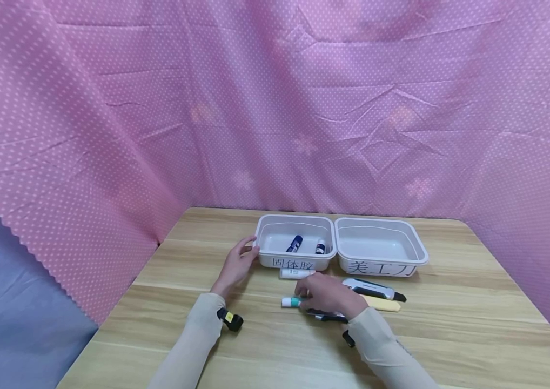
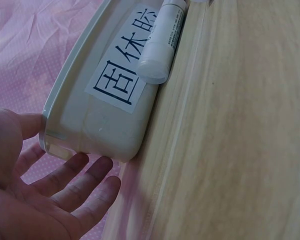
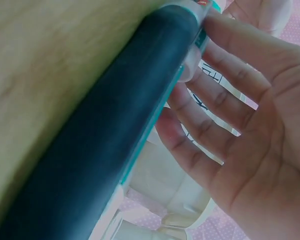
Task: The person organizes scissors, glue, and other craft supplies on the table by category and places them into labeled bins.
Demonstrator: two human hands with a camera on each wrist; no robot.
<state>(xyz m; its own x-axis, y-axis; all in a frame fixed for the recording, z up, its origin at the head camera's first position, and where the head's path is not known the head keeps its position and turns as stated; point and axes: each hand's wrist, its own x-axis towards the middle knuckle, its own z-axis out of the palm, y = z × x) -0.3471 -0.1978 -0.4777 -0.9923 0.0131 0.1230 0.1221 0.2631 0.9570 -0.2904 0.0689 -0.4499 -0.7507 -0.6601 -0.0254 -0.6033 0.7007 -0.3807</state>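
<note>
My left hand (image 1: 237,269) touches the left end of a white plastic bin (image 1: 294,261) labelled 固体胶, its thumb at the rim and fingers against the end wall. Two dark blue glue sticks lie in that bin, one (image 1: 295,243) left of the other (image 1: 321,247). A white glue stick (image 2: 159,47) lies along the bin's front. Over the table, my right hand (image 1: 329,294) pinches a white glue stick with a green band (image 1: 290,302) between thumb and fingers. Beneath that hand lies a dark utility knife (image 3: 97,120), partly hidden in the head view.
To the right stands a second white bin (image 1: 379,240), labelled 美工刀. In front of it lie a white-and-black utility knife (image 1: 371,289) and a yellow utility knife (image 1: 383,303). Pink dotted cloth (image 1: 304,108) hangs behind the wooden table (image 1: 489,324).
</note>
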